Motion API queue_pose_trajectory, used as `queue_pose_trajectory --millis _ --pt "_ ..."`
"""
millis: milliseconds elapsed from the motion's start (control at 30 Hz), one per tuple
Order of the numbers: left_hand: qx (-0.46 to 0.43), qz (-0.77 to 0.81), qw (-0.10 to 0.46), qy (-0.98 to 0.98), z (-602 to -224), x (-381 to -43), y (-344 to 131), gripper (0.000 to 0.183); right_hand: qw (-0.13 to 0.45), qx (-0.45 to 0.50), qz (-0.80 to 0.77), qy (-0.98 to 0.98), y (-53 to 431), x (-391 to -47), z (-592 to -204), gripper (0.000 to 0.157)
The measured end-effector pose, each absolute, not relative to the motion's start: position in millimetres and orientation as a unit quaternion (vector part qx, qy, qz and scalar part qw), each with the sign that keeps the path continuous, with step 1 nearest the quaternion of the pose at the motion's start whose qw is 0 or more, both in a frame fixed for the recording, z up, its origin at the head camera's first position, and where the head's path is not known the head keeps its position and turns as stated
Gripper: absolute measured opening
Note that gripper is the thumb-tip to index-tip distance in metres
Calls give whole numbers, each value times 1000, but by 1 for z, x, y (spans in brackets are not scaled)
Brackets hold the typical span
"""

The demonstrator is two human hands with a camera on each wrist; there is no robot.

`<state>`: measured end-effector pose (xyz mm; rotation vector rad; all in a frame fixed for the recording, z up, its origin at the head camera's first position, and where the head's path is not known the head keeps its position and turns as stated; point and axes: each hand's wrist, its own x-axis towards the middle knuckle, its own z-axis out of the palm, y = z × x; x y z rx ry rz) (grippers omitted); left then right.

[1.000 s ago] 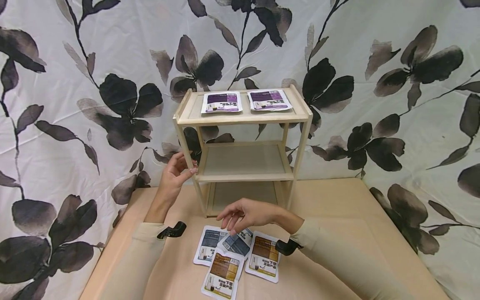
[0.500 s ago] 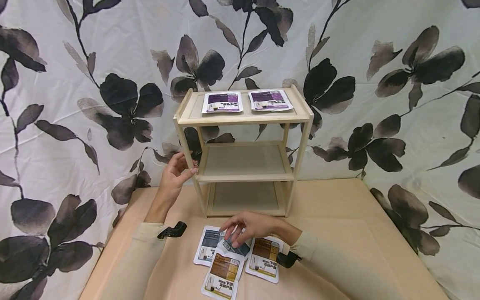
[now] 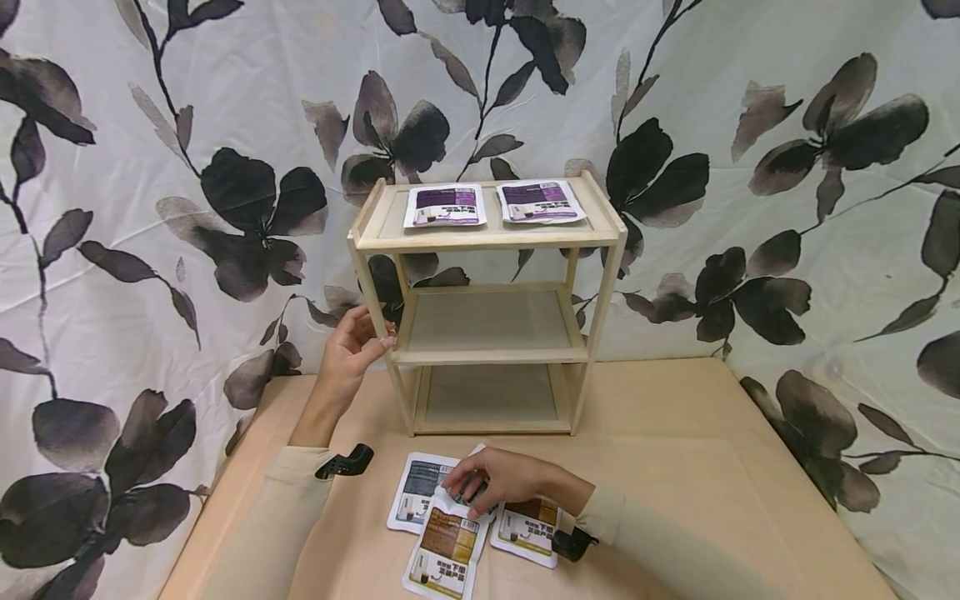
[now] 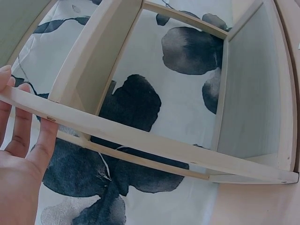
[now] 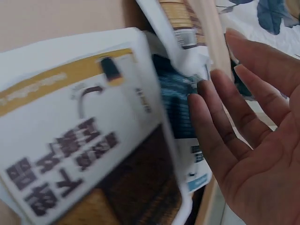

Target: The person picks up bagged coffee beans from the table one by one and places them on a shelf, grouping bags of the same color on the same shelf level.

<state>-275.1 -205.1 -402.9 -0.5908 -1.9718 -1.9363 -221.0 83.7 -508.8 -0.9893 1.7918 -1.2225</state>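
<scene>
One blue-labelled pouch at half-curled fingers of right hand, grip uncertain; lay nearer table's left edge than right. Left hand held wooden rack's left front post between thumb and fingers.

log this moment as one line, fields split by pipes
left hand: grips rack post | right hand: over blue pouch, contact unclear | two purple pouches: top shelf | two brown pouches: table

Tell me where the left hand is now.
In the head view, the left hand grips the left front post of the rack, beside its middle shelf.
</scene>
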Motion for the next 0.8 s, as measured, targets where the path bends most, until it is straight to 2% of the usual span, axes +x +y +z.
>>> queue_pose_trajectory --millis 233,633,800 --pt "-214 -676 159 -687 -403 -275 -206 52 348 -370 -444 738 83 -211 -517 49" --pt "-209 -671 166 -691 -402 -275 -205 51 258 -402 -373 796 71 -188 -533 74" --pt "-209 -675 161 -689 -403 -275 -205 52 249 -416 -385 785 72 -188 -537 73"
